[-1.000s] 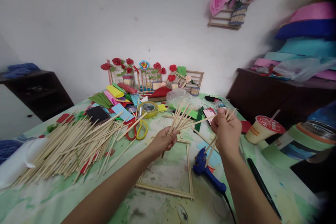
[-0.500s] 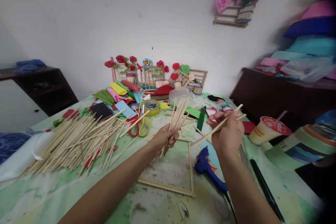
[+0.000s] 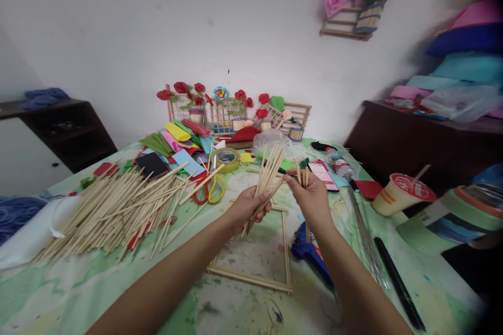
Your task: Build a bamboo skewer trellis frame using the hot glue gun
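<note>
My left hand [image 3: 251, 209] is closed round a bundle of thin wooden sticks [image 3: 271, 165] that fan out at the top. Close on its right, my right hand [image 3: 310, 196] grips a few more wooden sticks [image 3: 301, 174]; its thumb and forefinger are at the tip of one stick from the left bundle. Beneath both hands a square frame of sticks [image 3: 251, 279] lies flat on the table, its far side partly covered by my left hand. A blue glue gun [image 3: 308, 256] rests right of the frame, partly hidden by my right forearm.
A large heap of wooden sticks [image 3: 113, 209] covers the left side, beside scissors [image 3: 214, 191] and a roll of tape [image 3: 226, 159]. On the right are a phone [image 3: 324, 177], a lidded cup [image 3: 403, 194], a big jar [image 3: 451, 220] and a black rod [image 3: 398, 282]. Flower-decorated racks [image 3: 230, 115] stand behind.
My right hand has moved left to the bundle, and its sticks have turned from slanted to nearly upright. The phone has come into view. My left hand has barely moved.
</note>
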`<state>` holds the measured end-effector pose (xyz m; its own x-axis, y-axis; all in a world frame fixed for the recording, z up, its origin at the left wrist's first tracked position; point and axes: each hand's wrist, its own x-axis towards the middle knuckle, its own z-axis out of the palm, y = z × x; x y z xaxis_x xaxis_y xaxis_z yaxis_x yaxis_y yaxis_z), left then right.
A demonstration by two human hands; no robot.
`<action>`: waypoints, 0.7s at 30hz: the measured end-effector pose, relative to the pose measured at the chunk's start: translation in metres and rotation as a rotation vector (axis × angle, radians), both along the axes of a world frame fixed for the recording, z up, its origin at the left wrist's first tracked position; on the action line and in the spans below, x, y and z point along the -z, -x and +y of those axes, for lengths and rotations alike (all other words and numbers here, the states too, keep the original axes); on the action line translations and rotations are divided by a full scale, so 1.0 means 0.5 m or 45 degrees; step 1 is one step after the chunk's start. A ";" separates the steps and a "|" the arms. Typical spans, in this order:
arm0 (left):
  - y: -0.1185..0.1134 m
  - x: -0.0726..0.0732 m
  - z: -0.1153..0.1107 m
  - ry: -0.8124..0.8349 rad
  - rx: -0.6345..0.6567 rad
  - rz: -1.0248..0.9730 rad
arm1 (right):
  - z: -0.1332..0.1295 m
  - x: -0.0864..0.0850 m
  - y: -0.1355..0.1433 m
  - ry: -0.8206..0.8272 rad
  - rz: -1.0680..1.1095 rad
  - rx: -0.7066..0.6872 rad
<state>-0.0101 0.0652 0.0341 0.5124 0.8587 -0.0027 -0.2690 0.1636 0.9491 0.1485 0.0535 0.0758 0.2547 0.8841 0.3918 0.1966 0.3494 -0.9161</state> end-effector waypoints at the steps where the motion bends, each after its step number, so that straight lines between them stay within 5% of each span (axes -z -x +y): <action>1: 0.000 0.000 0.000 -0.013 0.002 0.001 | 0.003 0.004 0.000 0.004 -0.084 0.016; 14: 0.001 0.002 -0.002 -0.079 0.055 0.038 | 0.008 0.005 -0.013 0.041 -0.338 -0.014; 21: 0.006 0.007 0.007 -0.020 0.086 0.051 | 0.004 -0.016 -0.051 -0.069 -0.261 0.292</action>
<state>-0.0131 0.0688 0.0305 0.5687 0.8225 -0.0107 -0.2201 0.1647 0.9615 0.1739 0.0557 0.0836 0.3558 0.7893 0.5004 0.4543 0.3219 -0.8307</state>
